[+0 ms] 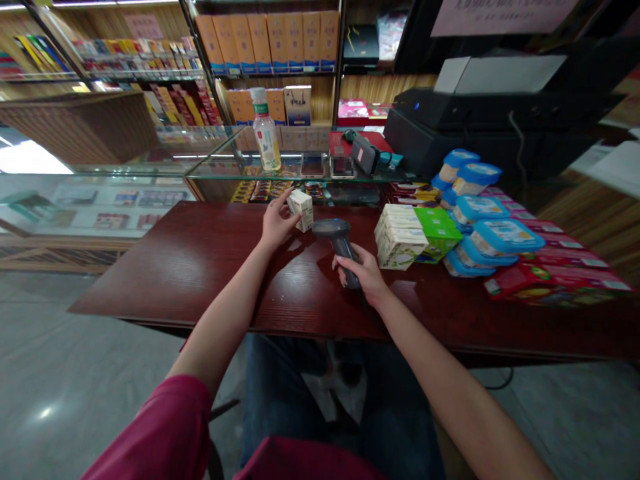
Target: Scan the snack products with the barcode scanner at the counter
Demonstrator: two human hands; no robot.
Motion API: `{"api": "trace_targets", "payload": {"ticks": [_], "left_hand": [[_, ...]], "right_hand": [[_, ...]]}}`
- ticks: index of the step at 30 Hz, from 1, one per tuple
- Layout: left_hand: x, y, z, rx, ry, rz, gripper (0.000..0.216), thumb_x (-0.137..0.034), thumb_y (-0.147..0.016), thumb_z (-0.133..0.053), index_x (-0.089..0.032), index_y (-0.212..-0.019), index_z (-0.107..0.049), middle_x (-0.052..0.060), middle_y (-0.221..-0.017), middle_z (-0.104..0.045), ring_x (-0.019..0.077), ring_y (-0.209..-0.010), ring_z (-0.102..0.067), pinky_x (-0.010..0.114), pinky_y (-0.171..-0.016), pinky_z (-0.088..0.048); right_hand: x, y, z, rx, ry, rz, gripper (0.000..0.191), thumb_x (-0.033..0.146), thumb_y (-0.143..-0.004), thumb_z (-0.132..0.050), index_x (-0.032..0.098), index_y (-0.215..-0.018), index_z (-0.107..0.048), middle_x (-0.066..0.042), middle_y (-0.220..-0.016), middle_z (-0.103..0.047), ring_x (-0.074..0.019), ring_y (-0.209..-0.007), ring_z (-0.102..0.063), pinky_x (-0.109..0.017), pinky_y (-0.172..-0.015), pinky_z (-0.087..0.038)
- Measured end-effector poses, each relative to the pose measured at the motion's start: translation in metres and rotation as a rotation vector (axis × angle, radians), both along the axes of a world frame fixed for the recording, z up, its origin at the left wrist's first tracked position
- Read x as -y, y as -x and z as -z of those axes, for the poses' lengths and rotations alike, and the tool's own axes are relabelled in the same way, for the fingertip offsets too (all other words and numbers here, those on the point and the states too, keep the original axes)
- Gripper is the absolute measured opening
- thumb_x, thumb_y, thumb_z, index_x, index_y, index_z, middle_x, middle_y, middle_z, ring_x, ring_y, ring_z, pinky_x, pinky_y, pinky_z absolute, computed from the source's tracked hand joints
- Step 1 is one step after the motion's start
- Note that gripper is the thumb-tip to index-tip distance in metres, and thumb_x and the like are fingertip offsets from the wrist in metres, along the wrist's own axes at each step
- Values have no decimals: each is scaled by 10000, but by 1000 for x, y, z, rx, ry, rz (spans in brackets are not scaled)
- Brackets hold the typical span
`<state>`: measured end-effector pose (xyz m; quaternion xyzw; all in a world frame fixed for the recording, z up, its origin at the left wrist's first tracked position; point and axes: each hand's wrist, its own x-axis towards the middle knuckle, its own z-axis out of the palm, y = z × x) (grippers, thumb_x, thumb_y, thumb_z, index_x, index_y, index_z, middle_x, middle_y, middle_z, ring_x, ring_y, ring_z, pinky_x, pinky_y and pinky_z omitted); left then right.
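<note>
My left hand [280, 221] grips a small cream-coloured carton [302, 209] with printed sides, its fingers closed on the left side and top. In my right hand [364, 272] is a dark grey handheld barcode scanner [341, 245], held by its handle, its head turned left towards the carton. A small gap separates scanner head and carton. Right of the scanner, several similar cream cartons [399, 240] stand in a block on the dark red wooden counter [210, 267], beside a green box [437, 231].
Blue-lidded plastic tubs [506, 237] are stacked at the right, next to red boxes [555, 283]. Behind the counter, a glass display case [225, 167] carries a drink bottle [266, 133], phones and a small black device [366, 155]. A black machine [440, 133] stands at the back right.
</note>
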<state>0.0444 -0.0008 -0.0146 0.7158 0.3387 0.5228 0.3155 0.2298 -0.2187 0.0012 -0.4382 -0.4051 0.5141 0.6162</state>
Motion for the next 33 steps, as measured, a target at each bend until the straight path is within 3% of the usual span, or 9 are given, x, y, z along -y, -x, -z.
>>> {"api": "trace_targets", "payload": {"ticks": [5,11,14,17,21,24,29,33], "left_hand": [[2,0,0,12,-18,-157,687,-249,-814,-816,-252,-1471,-614,116,-1441,-642,285,-1269,-666,431,-1102,-571],[-1,6,1,36,9,-152,664,-289,-869,-778,-244,-1501,-577,119,-1469,-648,314,-1367,-616,481,-1133,-541],[0,6,-1,72,65,-65,793,-328,-841,-811,-240,-1563,-494,143,-1495,-629,304,-1281,-686,467,-1087,-573],[0,14,-6,80,126,111,930,-353,-813,-833,-260,-1625,-388,160,-1525,-609,294,-1282,-695,459,-1064,-586],[-1,35,-10,41,148,248,711,-405,-865,-764,-220,-1519,-558,147,-1475,-658,312,-1360,-643,495,-1112,-556],[-1,40,-6,35,147,124,552,-404,-910,-703,-224,-1429,-647,116,-1342,-739,320,-1298,-679,536,-1096,-561],[2,18,9,49,120,-25,801,-304,-823,-801,-244,-1549,-469,139,-1377,-698,296,-1257,-697,522,-1067,-572],[-7,20,13,36,103,-87,697,-185,-757,-788,-166,-1420,-576,172,-1392,-679,282,-1211,-713,480,-1060,-585]], "right_hand": [[-1,0,2,21,-7,31,468,494,-685,-915,222,-938,-630,37,-671,-684,-82,-399,-496,-226,-356,-411],[-1,0,2,46,1,42,496,494,-676,-919,211,-963,-630,43,-661,-676,-80,-410,-494,-226,-374,-410],[-1,0,3,45,-5,61,494,506,-680,-916,216,-952,-622,23,-706,-703,-83,-422,-503,-234,-380,-418],[-3,-2,5,20,-15,108,475,501,-692,-904,219,-951,-622,19,-728,-716,-85,-426,-510,-235,-383,-424],[-4,-5,6,-31,-27,150,479,483,-684,-904,217,-960,-618,24,-739,-723,-86,-431,-519,-230,-389,-435],[-4,-5,7,-28,-23,140,458,470,-706,-898,210,-973,-630,15,-751,-732,-87,-438,-526,-229,-395,-445],[-5,-4,10,2,-41,128,426,471,-749,-880,201,-984,-648,-2,-782,-754,-89,-437,-535,-227,-395,-447],[-7,-3,14,10,-49,145,435,480,-733,-888,198,-966,-652,-3,-759,-751,-91,-424,-527,-232,-386,-444]]}}
